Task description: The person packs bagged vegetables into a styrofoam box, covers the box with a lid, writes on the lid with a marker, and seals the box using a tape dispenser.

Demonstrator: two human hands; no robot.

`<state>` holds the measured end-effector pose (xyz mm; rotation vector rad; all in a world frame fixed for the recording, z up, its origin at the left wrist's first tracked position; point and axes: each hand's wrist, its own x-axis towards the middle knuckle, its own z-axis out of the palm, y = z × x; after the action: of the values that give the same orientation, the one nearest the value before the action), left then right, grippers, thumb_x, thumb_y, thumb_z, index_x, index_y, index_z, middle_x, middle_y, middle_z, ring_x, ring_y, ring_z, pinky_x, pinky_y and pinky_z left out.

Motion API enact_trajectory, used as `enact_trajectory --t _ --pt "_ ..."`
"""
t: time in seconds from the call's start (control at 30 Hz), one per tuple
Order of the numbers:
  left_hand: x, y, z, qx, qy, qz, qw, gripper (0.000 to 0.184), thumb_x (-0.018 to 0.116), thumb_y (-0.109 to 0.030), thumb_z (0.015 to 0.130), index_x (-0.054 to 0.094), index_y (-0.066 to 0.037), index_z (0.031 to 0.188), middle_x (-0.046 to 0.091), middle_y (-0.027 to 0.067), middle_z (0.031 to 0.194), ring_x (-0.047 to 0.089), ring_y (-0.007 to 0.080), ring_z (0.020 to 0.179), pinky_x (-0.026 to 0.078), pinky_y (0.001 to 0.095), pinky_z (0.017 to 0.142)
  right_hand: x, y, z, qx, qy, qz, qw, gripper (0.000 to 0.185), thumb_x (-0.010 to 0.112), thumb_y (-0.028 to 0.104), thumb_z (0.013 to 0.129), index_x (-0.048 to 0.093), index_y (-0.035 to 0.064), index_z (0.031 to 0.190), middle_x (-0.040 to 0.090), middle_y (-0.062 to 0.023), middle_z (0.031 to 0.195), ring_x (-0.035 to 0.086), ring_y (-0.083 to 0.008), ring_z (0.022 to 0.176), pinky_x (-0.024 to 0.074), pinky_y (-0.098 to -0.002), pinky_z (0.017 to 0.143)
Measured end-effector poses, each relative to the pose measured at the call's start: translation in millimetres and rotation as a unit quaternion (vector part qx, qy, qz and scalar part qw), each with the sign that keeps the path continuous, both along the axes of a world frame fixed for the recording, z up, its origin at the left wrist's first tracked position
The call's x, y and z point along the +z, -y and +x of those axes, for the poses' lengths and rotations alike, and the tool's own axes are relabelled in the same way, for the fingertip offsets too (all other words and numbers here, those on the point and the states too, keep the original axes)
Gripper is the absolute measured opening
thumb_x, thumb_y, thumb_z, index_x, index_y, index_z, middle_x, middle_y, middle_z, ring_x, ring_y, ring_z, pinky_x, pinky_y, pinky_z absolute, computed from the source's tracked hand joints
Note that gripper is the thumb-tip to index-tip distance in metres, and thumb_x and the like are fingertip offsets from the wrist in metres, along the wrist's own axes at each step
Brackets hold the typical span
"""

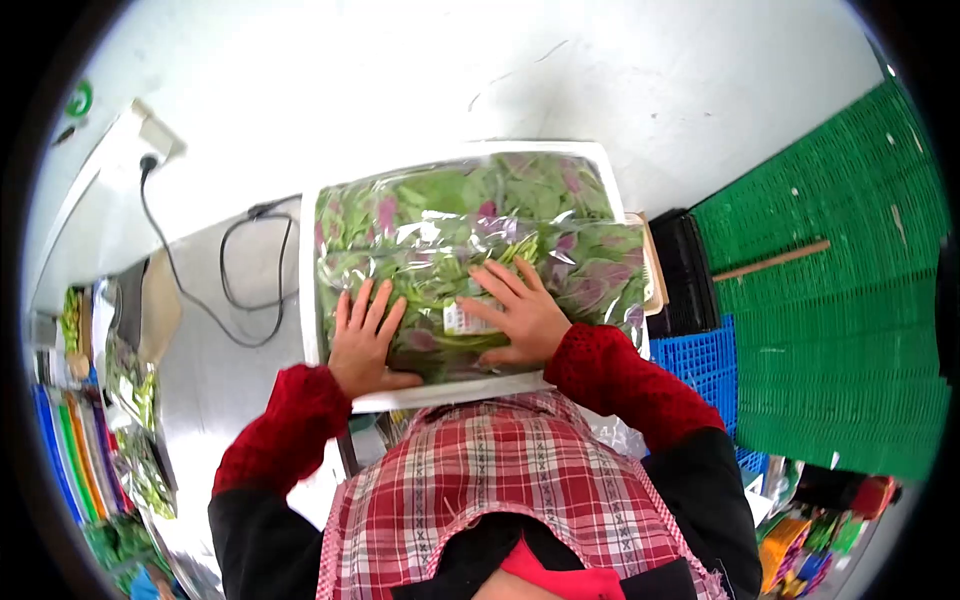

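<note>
Clear plastic bags of leafy greens, green with purple patches, fill a white foam box in front of me. My left hand lies flat on the near left of the bags, fingers spread. Beside a small white label, my right hand presses on the same bagged greens with its fingers apart. Neither hand grasps anything. Pale green stems show through the plastic near my right fingertips. The box's near rim is close against my checked apron.
A black cable runs from a wall socket across the grey surface on the left. Bagged greens lie further left. At right stand a black crate, a blue crate and green slatted panels.
</note>
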<state>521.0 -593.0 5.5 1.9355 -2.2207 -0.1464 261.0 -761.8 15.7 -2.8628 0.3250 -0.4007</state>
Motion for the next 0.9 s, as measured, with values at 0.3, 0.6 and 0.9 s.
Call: enact_trajectory --t 0.3,0.6,0.9 --pt "55 82 -75 -0.08 -0.058 -0.106 0.989 0.101 0.079 -0.062 0.054 0.051 -0.006 0.133 0.029 0.0201 0.152 0.025 0.0423 0.14 0.014 0.0611 0.111 -19 61 -84 -0.28 0.138 0.046 0.949 0.085 0.08 0.048 0.068 0.048 0.0068 0.135 0.034 -0.0267 0.141 0.036 -0.0441 0.129 0.0315 -0.0498 0.107" --pt "7 112 -87 -0.076 -0.013 -0.035 0.996 0.107 0.064 -0.077 0.064 0.042 -0.004 0.14 0.031 0.0229 0.148 0.022 0.0443 0.139 0.013 0.0627 0.11 -51 67 -82 -0.29 0.078 0.034 0.953 0.081 0.072 0.051 0.074 0.044 0.0127 0.14 0.033 -0.0238 0.145 0.033 -0.0439 0.131 0.0279 -0.0525 0.108" --pt "32 89 -68 -0.078 -0.034 -0.055 0.995 0.105 0.073 -0.07 0.059 0.043 -0.011 0.141 0.032 0.0188 0.15 0.024 0.0433 0.139 0.014 0.0635 0.111 22 60 -88 -0.165 -0.065 -0.003 0.984 0.107 0.076 0.068 0.057 0.038 0.0178 0.144 0.025 -0.0225 0.15 0.02 -0.0429 0.14 0.0129 -0.0619 0.111"
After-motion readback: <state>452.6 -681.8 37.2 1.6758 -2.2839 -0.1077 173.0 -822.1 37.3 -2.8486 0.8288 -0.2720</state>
